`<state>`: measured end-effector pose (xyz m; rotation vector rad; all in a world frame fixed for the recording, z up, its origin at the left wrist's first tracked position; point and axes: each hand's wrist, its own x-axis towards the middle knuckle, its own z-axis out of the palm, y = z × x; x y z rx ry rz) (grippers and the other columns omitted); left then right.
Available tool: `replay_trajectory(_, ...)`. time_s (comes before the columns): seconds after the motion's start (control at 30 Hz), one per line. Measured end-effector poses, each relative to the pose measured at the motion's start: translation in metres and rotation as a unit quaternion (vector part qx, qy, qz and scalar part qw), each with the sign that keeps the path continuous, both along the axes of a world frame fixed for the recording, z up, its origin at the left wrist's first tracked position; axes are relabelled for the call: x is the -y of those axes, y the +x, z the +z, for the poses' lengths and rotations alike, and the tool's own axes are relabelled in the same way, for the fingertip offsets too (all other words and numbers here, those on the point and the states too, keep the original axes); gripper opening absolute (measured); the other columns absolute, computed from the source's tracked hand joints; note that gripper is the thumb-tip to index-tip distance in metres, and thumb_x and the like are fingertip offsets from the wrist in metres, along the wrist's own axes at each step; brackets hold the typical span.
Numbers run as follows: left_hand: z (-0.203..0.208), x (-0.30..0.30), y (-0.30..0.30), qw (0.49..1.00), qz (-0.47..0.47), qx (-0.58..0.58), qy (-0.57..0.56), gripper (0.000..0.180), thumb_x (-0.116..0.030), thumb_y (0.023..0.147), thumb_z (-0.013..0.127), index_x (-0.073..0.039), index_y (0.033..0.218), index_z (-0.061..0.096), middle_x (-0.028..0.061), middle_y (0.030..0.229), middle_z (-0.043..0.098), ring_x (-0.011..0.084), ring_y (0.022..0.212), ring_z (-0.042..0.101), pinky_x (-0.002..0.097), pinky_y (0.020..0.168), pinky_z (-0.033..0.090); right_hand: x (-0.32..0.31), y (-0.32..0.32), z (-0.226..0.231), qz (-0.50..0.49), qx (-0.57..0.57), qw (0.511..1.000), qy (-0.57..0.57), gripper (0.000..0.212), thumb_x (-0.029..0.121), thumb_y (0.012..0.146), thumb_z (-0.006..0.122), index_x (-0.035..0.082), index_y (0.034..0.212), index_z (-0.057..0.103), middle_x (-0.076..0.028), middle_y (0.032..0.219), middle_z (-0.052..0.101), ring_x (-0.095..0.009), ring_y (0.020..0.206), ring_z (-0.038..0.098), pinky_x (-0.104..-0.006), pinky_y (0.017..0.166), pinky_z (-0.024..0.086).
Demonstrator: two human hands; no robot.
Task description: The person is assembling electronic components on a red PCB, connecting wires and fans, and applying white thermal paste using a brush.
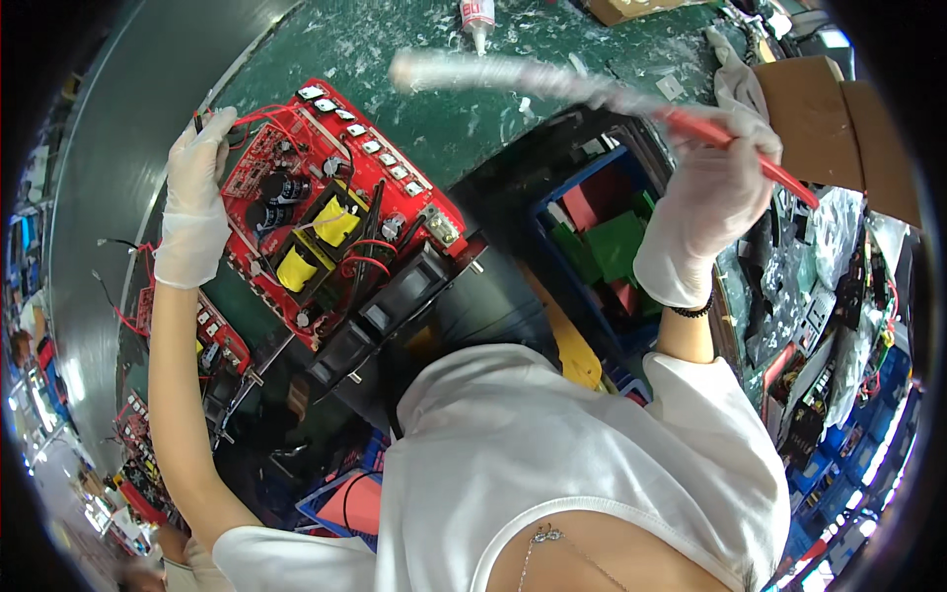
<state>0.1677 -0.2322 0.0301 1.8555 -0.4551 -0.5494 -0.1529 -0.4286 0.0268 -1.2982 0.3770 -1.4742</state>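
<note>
My left hand (194, 192), in a white glove, grips the far left edge of a red circuit board (335, 212) with yellow transformers, black capacitors, red wires and black fans at its near side. The board lies on the green work surface (464, 123). My right hand (712, 192), also gloved, is raised over the bench and closed on the red handle of a brush (552, 84), whose pale bristle end points left and is blurred above the board.
A white glue tube (477, 18) lies at the far edge. A blue bin (602, 242) with red and green pieces sits under my right hand. More red boards (212, 340) lie at left. Cardboard (834, 123) and piled parts at right.
</note>
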Motion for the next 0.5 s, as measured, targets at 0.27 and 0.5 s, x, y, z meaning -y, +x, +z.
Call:
replay_trajectory(0.27, 0.019, -0.021, 0.022, 0.997, -0.045, 0.063, 0.013, 0.05, -0.03, 0.083, 0.062, 0.003, 0.119, 0.047, 0.0048, 0.104, 0.054, 0.0113, 0.098, 0.048, 0.0248, 0.089, 0.034, 0.034, 0.012, 0.081, -0.193, 0.008, 0.976, -0.104, 0.012, 0.004, 0.089, 0.055, -0.001, 0.098, 0.058, -0.01, 0.09, 0.063, -0.018, 0.074, 0.064, -0.0281, 0.065, 0.052)
replay_trajectory(0.5, 0.126, -0.1, -0.039, 0.87, -0.234, 0.409, 0.146, 0.038, -0.007, 0.085, 0.044, -0.004, 0.122, 0.053, 0.0154, 0.132, 0.043, 0.0244, 0.12, 0.042, 0.0339, 0.1, 0.031, 0.14, 0.059, 0.077, -0.361, -0.31, 0.812, -0.337, 0.02, 0.018, 0.089, 0.055, -0.001, 0.082, 0.055, -0.011, 0.068, 0.056, -0.021, 0.065, 0.058, -0.0328, 0.06, 0.045)
